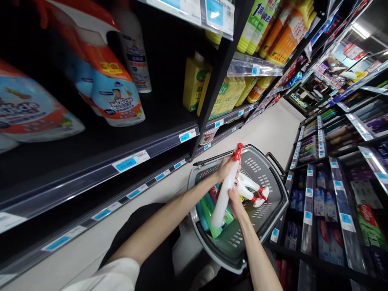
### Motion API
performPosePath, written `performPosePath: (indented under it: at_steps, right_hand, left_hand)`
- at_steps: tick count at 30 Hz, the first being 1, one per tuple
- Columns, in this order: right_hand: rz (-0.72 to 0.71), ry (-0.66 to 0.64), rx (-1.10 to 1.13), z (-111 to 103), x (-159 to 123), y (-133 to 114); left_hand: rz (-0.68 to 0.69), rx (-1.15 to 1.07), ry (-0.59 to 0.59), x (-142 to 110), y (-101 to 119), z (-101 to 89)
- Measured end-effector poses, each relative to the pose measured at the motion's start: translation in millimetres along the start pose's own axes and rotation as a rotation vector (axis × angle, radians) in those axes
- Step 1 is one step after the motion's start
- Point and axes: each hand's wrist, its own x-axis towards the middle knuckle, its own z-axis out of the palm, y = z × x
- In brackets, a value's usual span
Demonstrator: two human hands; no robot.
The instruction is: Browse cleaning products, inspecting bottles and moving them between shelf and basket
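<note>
I hold a white spray bottle [223, 194] with a red trigger top over a grey shopping basket [274, 202]. My left hand [226, 166] grips it near the neck, just under the red trigger. My right hand [235, 200] closes on the middle of its body. Two more white spray bottles with red tops [253, 190] lie in the basket beside green and teal packs [209, 212]. The basket sits on the floor in front of my knees.
Dark shelves on the left carry refill pouches [113, 95] and yellow bottles [194, 83], with price tags along the rails. On the right stand shelves of toothpaste boxes [368, 226]. A pale floor aisle [273, 125] runs ahead between them.
</note>
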Motion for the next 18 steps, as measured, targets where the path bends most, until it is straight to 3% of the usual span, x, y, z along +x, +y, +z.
performPosePath:
  at_steps: [4,7,9,12,18]
  right_hand:
    - [-0.040,0.097,-0.077,-6.9,-0.4,-3.3]
    - [0.051,0.003,0.059,1.0,-6.3,-16.2]
    - [0.094,-0.068,0.095,9.9,-9.8,-26.6]
    - [0.081,-0.064,0.110,19.7,-13.0,-38.3]
    - [0.038,-0.146,0.278,22.3,-17.7,-43.7]
  left_hand:
    - [0.217,0.447,-0.017,-12.2,-7.4,9.3]
    - [0.161,0.490,-0.139,-17.2,-4.7,11.9]
    - [0.096,0.423,-0.254,-15.9,-1.4,9.7]
    - [0.036,0.161,-0.355,-9.5,2.7,3.8]
    - [-0.103,-0.336,-0.347,-6.5,18.0,-2.3]
